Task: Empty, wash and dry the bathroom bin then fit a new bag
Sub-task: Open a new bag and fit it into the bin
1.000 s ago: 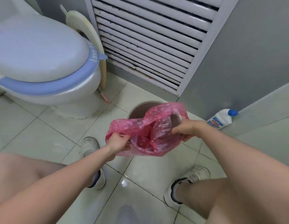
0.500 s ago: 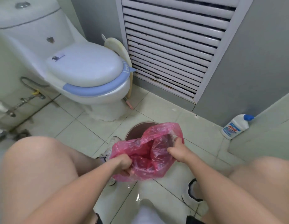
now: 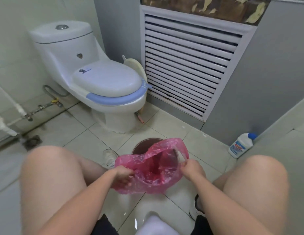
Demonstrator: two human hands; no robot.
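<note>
between left hand (image 3: 122, 175) and right hand (image 3: 192, 168), pink bag (image 3: 153, 173) stretches open.

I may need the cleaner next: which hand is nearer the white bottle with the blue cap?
Right. The right hand grips the pink bag on the bottle's side; the left hand grips the bag's far edge.

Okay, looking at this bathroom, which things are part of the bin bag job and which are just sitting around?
Part of the job:
pink bag, held open over the bin
bin, brown, on the floor
left hand, gripping the bag's edge
right hand, pinching the other edge

Just sitting around:
toilet
cleaner bottle by the wall
slatted panel
floor drain
</note>
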